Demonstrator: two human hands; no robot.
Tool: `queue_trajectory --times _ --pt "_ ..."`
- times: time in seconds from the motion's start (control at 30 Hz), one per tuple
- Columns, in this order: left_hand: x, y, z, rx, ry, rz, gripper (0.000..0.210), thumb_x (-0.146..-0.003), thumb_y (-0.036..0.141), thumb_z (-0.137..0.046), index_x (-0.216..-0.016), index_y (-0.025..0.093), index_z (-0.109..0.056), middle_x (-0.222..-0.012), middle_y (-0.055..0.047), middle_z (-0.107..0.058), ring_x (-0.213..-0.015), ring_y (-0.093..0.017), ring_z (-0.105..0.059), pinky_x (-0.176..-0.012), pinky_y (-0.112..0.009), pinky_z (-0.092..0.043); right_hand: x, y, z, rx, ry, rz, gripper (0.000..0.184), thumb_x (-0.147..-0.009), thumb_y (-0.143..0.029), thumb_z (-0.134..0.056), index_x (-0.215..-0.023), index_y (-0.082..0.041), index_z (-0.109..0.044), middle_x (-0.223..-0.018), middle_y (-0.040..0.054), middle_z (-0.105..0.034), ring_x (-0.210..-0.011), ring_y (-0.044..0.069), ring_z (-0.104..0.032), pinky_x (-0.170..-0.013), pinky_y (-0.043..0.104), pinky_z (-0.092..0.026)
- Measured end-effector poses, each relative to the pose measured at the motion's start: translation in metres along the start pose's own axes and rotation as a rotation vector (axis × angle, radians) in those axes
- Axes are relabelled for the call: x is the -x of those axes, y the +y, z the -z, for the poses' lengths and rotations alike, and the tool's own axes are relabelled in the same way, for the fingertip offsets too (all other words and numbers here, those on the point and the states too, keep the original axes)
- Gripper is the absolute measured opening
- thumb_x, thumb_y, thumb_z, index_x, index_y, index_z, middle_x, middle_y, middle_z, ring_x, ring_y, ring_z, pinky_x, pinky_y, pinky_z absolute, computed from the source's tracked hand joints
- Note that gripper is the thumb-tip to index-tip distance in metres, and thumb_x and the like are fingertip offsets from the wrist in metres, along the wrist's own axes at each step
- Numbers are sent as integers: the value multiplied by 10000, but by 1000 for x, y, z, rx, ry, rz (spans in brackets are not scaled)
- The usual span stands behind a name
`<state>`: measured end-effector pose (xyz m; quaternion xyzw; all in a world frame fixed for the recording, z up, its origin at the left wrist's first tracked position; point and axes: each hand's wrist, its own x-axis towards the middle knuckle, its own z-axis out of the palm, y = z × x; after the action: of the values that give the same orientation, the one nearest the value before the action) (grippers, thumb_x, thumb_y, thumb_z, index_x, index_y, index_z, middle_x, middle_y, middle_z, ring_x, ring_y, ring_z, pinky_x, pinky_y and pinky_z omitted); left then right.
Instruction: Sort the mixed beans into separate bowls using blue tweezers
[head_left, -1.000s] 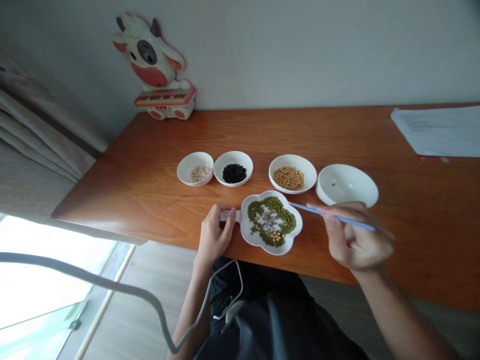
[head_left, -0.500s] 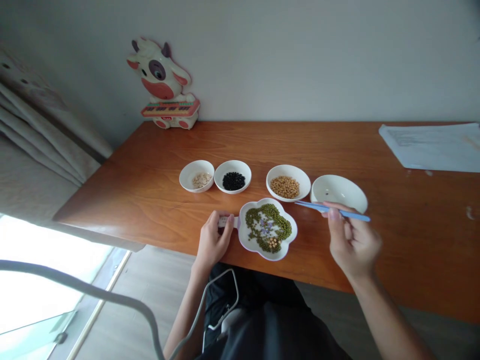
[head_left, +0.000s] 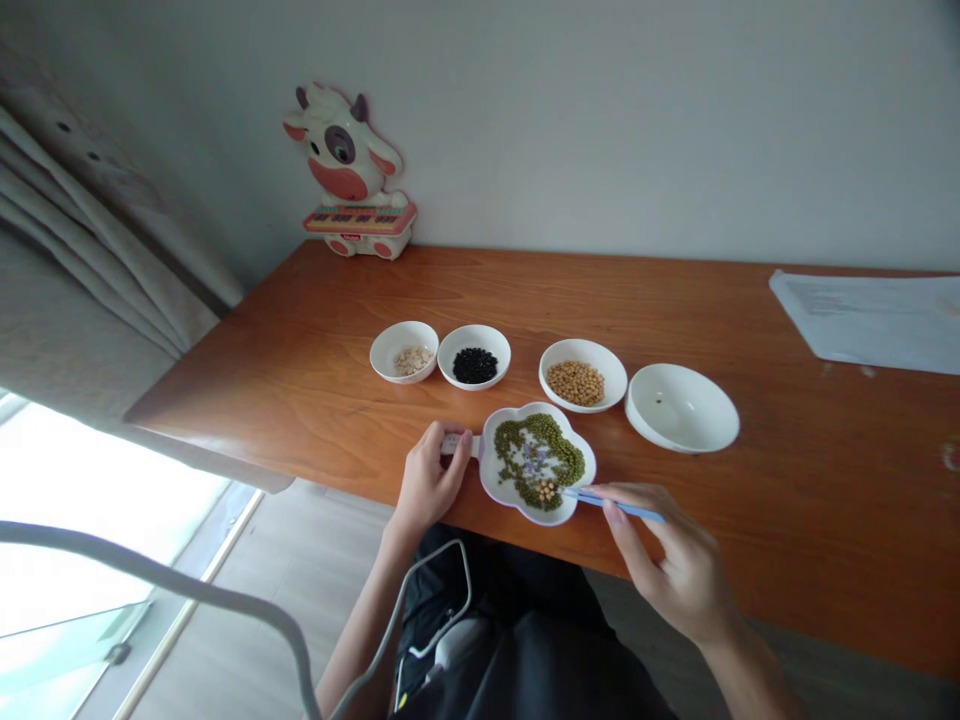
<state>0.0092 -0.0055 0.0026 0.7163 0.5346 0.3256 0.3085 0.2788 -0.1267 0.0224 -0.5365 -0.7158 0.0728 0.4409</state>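
Note:
My left hand is closed around the short handle of a white flower-shaped dish near the table's front edge. Green beans lie in the dish, with a small cluster of tan beans at its lower part. Blue tweezers are pinched in my right hand. Their tips reach over the dish's right rim, beside the tan beans; whether they grip a bean is too small to tell. Behind the dish stands a white bowl of tan beans.
A larger white bowl with a small speck inside stands right. Leftward are a bowl of black beans and a bowl of pale flat pieces. A cow toy keyboard and paper sheets lie farther back.
My right hand has moved left and toward me with the tweezers, from in front of the larger bowl to the dish. The left hand keeps its hold on the handle. The view has shifted slightly.

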Motion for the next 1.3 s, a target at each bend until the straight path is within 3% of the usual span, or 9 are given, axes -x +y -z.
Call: queue_trajectory --times 0.4,0.63,1.3 --pt "0 1 0 3 8 -3 210 -1035 398 -551 -976 209 -622 -862 -28 -726 -772 -180 -682 -733 -282 -501 -18 -3 8 55 -136 72 250 -965 -133 -619 -1182 -244 -673 -1018 51 -783 -913 194 -757 -791 336 -649" --pt "0 3 1 1 17 -3 219 -1033 402 -548 -963 210 -625 -852 -30 -729 -767 -184 -688 -720 -285 -505 -23 -3 7 72 -188 44 205 -977 -160 -591 -1139 -244 -684 -1004 56 -783 -912 218 -764 -810 369 -651" --pt "1 0 0 5 12 -12 222 -1036 405 -551 -963 215 -638 -869 -35 -745 -771 -188 -704 -729 -291 -529 -26 -4 1 75 -118 79 224 -957 -124 -607 -1125 -240 -697 -963 45 -788 -858 198 -760 -746 333 -647"
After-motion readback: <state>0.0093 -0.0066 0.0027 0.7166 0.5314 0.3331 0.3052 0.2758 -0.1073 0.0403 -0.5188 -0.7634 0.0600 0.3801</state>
